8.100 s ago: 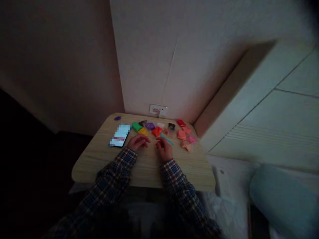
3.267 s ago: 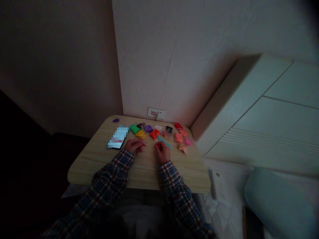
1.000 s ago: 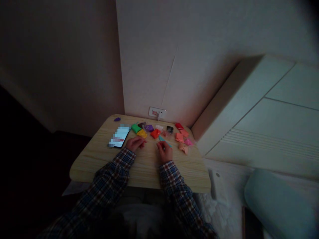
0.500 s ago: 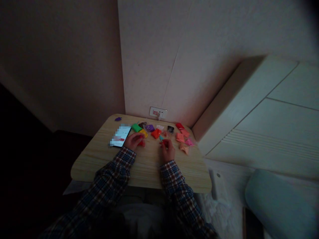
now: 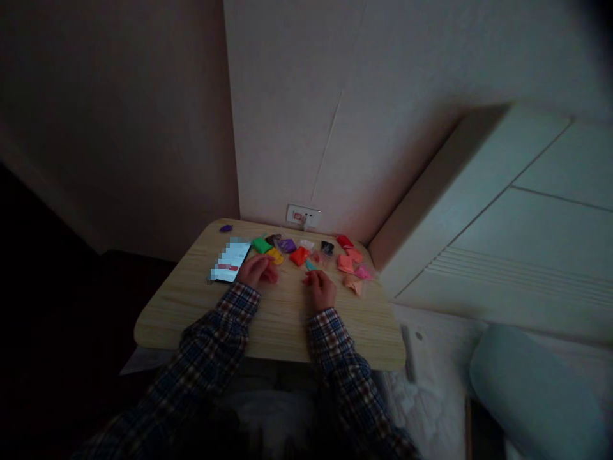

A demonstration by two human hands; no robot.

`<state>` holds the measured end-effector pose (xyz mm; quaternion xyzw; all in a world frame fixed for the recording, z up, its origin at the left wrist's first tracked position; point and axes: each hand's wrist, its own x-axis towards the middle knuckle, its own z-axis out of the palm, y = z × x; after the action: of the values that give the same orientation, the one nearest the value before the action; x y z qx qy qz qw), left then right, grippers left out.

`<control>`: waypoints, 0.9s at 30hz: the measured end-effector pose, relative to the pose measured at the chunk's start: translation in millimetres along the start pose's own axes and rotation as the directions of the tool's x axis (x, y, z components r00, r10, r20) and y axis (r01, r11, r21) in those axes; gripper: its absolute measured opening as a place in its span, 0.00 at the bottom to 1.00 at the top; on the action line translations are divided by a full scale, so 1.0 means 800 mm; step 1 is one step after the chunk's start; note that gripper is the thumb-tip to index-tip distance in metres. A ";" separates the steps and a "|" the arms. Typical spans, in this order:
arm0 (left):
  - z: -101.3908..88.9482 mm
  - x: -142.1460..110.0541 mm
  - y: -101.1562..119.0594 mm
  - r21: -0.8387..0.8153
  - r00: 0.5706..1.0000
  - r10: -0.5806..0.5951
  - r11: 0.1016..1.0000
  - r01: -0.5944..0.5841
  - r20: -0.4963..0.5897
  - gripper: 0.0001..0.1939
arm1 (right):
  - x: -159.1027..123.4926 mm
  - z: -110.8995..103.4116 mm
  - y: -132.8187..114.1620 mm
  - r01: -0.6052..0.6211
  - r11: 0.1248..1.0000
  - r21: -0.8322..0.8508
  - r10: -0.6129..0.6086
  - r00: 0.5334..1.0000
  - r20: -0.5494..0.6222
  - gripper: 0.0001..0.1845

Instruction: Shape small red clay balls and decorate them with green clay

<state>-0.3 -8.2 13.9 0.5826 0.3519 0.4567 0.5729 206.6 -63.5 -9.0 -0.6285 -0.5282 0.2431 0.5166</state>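
My left hand (image 5: 257,271) rests on the wooden table (image 5: 201,306), fingers curled, just below a yellow packet (image 5: 276,255) and right of a phone (image 5: 230,260). My right hand (image 5: 320,289) lies a little to the right, its fingers pinched together at the near end of a teal stick (image 5: 310,264). What either hand grips is too dark and small to make out. Behind them lie a green packet (image 5: 261,245), a purple one (image 5: 288,245) and an orange-red one (image 5: 299,255). Both arms wear plaid sleeves.
More packets lie to the right: white (image 5: 307,244), black (image 5: 327,247), red (image 5: 344,241), salmon (image 5: 345,263), pink (image 5: 363,273). A purple scrap (image 5: 225,228) sits at the far left corner. A wall socket (image 5: 303,215) is behind, a white cabinet (image 5: 502,223) and a cushion (image 5: 536,383) at right.
My left hand has drawn back a little from the packets and rests lower. My right hand has shifted slightly towards me beside the teal stick. The view has barely moved.
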 end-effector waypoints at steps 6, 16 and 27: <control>0.001 -0.001 -0.003 0.019 0.999 0.018 1.000 -0.019 0.044 0.14 | 0.000 0.001 -0.001 0.006 1.000 0.016 -0.006 1.000 -0.007 0.16; 0.004 0.004 -0.023 0.142 0.985 0.026 0.989 -0.050 0.168 0.14 | 0.000 -0.001 -0.002 0.039 0.999 -0.018 -0.039 0.999 0.025 0.16; 0.008 0.000 -0.024 0.305 0.981 0.107 0.940 -0.152 0.161 0.13 | -0.001 0.002 -0.007 0.049 0.995 -0.084 -0.042 0.995 0.087 0.16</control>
<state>7.7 -8.5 -4.7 0.7197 0.3396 0.3886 0.4645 202.7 -64.2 -5.1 -0.6271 -0.5740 0.2346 0.4714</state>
